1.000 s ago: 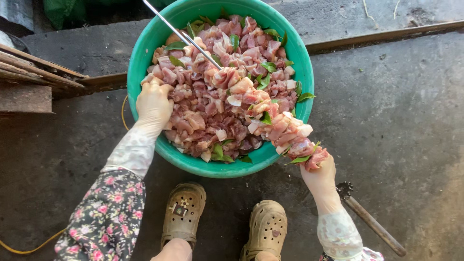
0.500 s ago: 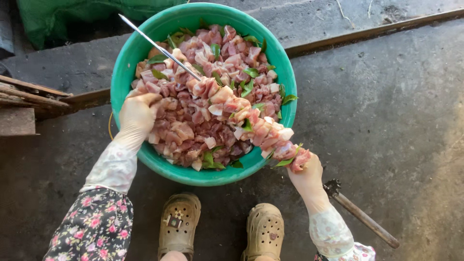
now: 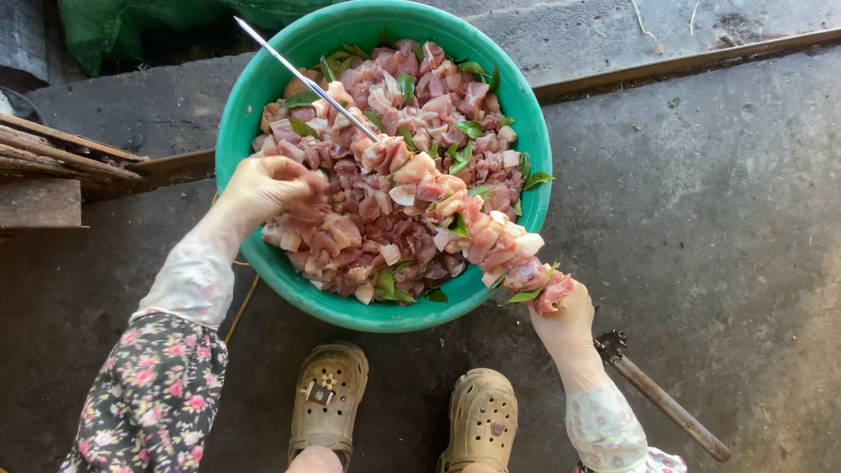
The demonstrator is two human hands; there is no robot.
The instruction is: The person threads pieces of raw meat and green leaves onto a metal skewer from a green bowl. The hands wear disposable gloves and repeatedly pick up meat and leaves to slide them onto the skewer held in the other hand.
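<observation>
A green plastic basin (image 3: 263, 88) stands on the concrete floor, full of raw pink meat chunks (image 3: 412, 79) mixed with green leaves. A long metal skewer (image 3: 298, 74) lies slanted across the basin, its lower half loaded with threaded meat pieces and leaves. My right hand (image 3: 569, 328) grips the skewer's lower end just outside the basin's near right rim. My left hand (image 3: 263, 186) reaches into the basin's left side, its fingers closed on a piece of meat in the pile.
My two feet in tan clogs (image 3: 328, 398) stand just below the basin. A metal rod with a toothed end (image 3: 666, 403) lies on the floor to the right. Wooden planks (image 3: 53, 158) sit at the left, green sacking (image 3: 105, 26) behind.
The view has shifted, so the basin sits further right and lower in the frame. My left hand has moved a little further into the meat; the right hand still holds the skewer.
</observation>
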